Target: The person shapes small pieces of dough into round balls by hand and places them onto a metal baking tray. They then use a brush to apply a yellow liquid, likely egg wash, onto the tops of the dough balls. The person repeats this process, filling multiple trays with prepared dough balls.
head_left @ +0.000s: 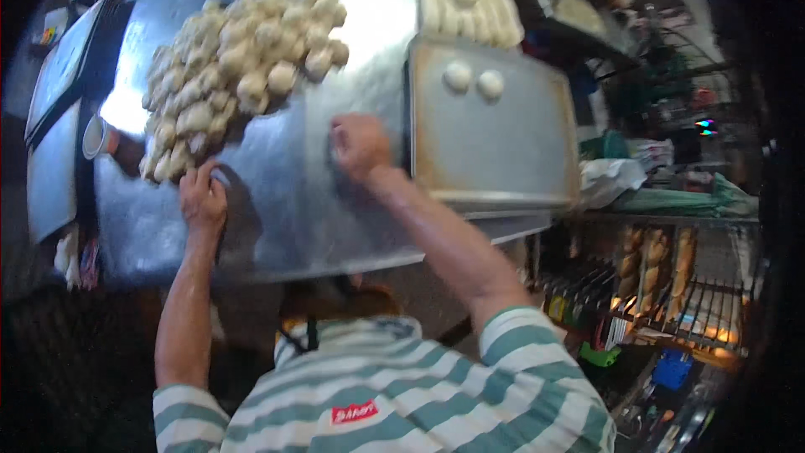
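Note:
A large heap of pale dough pieces (243, 54) lies on the left part of a metal table (277, 159). At its near edge is my left hand (202, 195), fingertips reaching to the lowest pieces, with thumb and fingers apart. My right hand (362, 144) is curled closed on the tabletop, right of the heap and just left of a baking tray (495, 151). Whatever lies under its fingers is hidden. Two smooth white dough balls, a left one (458, 76) and a right one (490, 84), sit side by side near the tray's far edge.
Behind the tray, long rows of pale dough (465, 4) lie close together. A cup (96, 137) stands at the table's left edge. Dark panels (63, 117) stand beyond it. At the right, a rack holds long bread loaves (654, 260), below green and white plastic bags (620, 180).

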{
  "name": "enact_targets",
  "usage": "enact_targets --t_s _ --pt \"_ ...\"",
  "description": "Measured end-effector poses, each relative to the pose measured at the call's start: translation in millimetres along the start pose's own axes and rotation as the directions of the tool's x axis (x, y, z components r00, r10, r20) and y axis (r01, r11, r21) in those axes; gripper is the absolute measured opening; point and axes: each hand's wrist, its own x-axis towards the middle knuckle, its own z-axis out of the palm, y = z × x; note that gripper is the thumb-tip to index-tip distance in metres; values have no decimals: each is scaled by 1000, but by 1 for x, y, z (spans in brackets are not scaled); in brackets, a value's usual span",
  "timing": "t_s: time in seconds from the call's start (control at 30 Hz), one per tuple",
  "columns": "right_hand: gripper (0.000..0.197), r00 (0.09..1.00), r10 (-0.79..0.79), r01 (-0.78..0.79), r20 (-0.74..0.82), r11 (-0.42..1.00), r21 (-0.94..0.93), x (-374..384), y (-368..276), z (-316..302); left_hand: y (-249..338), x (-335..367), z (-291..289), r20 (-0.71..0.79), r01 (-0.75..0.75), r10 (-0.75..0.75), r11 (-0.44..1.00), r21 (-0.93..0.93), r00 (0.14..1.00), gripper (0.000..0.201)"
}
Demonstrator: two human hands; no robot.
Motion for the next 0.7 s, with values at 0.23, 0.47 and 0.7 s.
enact_targets --t_s 0.23,0.47,0.7 --pt "15 998 -53 54 17 994 -95 -15 -37 2 59 -3 -7 163 -200 217 973 -116 962 42" --pt "21 999 -8 7 -42 1000 -20 -38 -1 -5 4 -2 -6 -6 -7 6 987 -158 1000 39" --pt "21 988 -148 151 36 985 -84 32 3 6 46 37 9 115 -317 341 929 -191 933 37"
